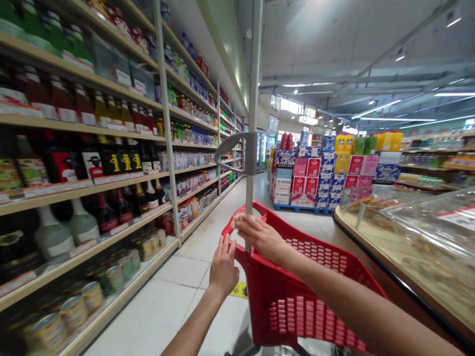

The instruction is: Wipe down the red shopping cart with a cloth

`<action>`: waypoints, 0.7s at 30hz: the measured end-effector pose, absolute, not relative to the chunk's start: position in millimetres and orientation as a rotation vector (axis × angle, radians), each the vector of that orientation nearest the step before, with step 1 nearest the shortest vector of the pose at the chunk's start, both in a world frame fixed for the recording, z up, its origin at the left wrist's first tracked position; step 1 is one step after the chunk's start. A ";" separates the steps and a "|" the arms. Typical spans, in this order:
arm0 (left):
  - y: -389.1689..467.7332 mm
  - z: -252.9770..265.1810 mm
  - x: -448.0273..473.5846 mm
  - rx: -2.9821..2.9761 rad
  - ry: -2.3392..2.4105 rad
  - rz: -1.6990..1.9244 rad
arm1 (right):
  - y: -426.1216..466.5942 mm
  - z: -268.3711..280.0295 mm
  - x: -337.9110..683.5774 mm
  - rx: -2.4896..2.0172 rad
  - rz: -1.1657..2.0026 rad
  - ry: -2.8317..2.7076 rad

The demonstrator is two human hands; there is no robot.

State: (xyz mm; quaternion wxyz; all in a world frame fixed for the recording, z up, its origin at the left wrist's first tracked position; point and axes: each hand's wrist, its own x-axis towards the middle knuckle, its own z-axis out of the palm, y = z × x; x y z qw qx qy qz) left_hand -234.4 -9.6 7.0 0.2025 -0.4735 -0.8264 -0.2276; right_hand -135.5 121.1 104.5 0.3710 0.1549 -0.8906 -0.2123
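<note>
A red plastic basket cart (261, 291) with perforated sides stands in front of me. A metal pole rises from its near end, with a grey loop handle (249, 154) on it. My right hand (261, 237) reaches across the basket to its corner rim beside the pole. Under its fingers is a small whitish cloth (238, 220), pressed against the red rim; much of the cloth is hidden. My left hand (224, 267) rests on the rim just below, with its fingers stretched out and touching the red plastic.
Shelves of bottles (87, 104) and cans (79, 309) run along the left. To the right stands a display counter (401, 237) with clear covers, close to the basket. Stacked boxes (306, 180) stand on a blue pallet ahead. Pale tiled floor (181, 269) lies between shelves and cart.
</note>
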 end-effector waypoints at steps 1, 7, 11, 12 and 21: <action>-9.6 6.9 -234.0 -1.326 -2.295 -0.647 | 121.3 119.2 -138.9 0.326 -0.495 -2.230; -11.7 5.9 -235.1 -1.376 -2.282 -0.697 | 123.6 119.0 -139.9 0.309 -0.480 -2.164; -12.3 5.1 -237.2 -1.400 -2.328 -0.708 | 119.7 76.0 -125.0 0.433 -0.562 -2.335; -12.3 4.8 -237.3 -1.396 -2.334 -0.702 | 119.1 80.3 -124.7 0.374 -0.540 -2.317; -15.1 8.2 -239.8 -1.412 -2.367 -0.649 | 112.6 38.2 -118.7 0.255 -0.366 -2.310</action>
